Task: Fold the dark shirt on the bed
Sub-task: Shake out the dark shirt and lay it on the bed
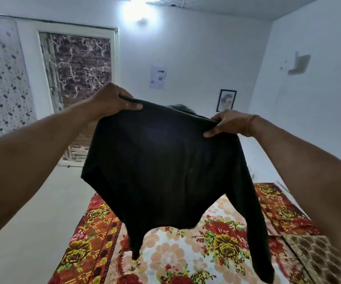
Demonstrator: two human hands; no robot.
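Above the floral bed (pixel 177 253), both hands hold the dark shirt (pixel 165 165) spread.

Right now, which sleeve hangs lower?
The right sleeve: it dangles long past the hem, below the right hand. The left sleeve ends higher.

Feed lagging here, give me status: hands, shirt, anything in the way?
Left hand and right hand each grip a shoulder of the dark shirt. Shirt held up, unfolded, sleeves dangling over the floral bedspread. Nothing visible on the bed below.
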